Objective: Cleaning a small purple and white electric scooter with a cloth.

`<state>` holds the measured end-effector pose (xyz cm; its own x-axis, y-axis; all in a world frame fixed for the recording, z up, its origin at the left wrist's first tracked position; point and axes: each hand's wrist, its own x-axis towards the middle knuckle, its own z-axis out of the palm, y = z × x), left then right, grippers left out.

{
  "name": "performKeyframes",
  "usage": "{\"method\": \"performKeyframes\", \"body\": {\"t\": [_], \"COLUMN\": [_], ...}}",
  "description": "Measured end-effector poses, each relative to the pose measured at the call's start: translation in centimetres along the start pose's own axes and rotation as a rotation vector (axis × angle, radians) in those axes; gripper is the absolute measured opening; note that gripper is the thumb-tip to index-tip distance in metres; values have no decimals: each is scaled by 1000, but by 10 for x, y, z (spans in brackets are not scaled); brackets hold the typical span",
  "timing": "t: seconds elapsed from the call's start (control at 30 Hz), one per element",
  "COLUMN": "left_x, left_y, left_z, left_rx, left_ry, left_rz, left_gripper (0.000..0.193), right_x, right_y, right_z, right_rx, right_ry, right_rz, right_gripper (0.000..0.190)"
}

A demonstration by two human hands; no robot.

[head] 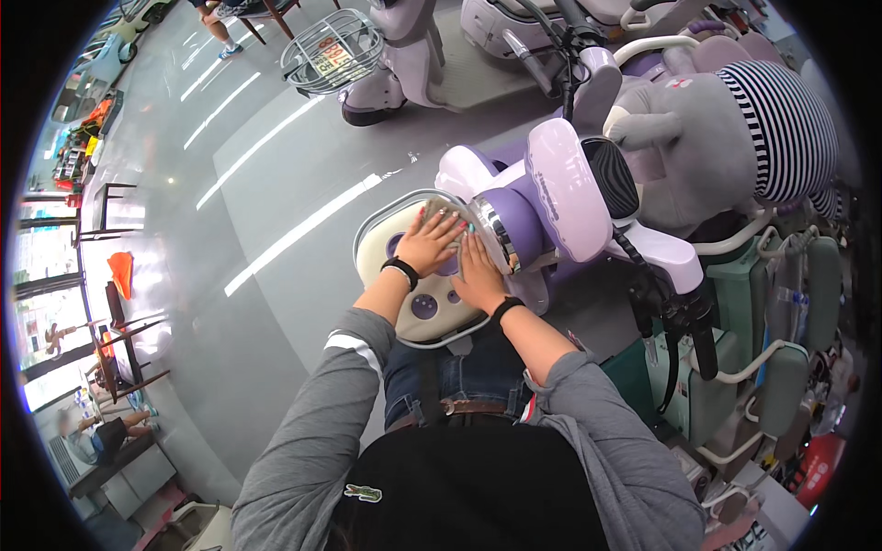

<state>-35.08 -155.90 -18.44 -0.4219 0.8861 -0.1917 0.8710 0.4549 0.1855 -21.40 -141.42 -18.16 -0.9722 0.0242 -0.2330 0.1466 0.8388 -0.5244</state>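
In the head view, my left hand (428, 242) lies with fingers spread on a grayish-brown cloth (441, 206). Beside it, my right hand (477, 272) rests flat, its fingertips at the cloth's edge. Both are over the cream lid with purple round spots of a front basket (381, 270), which has a gray metal rim. The basket sits against the chrome ring and purple front of a pink and purple electric scooter (568, 200). My palms hide part of the cloth and lid.
The scooter's handlebar grip (703, 337) and a large gray plush toy (696, 148) are at the right. Green scooters (699, 392) stand close on my right. Another lilac scooter (420, 62) with a wire basket (333, 52) stands ahead. People sit farther off at the left.
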Motion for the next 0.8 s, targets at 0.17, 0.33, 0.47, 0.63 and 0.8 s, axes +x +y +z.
{"method": "performKeyframes", "body": {"t": [0.17, 0.33, 0.47, 0.63, 0.8], "left_x": [-13, -36, -60, -101, -134], "left_y": [-28, -56, -75, -65, -30], "left_z": [-5, -3, 9, 40, 66], "left_rx": [-123, -226, -376, -397, -357], "left_ry": [-21, -80, -85, 40, 137], "left_rz": [-159, -326, -430, -520, -568], "left_gripper": [61, 62, 62, 62, 63], "right_x": [40, 75, 92, 86, 63], "right_y": [-11, -34, -57, -74, -79], "right_z": [-1, 10, 27, 35, 41], "right_rx": [-90, -187, -107, -109, -138], "right_ry": [6, 8, -32, -112, -190], "right_rz": [-78, -159, -175, -260, -342], "right_gripper": [87, 87, 86, 87, 91]}}
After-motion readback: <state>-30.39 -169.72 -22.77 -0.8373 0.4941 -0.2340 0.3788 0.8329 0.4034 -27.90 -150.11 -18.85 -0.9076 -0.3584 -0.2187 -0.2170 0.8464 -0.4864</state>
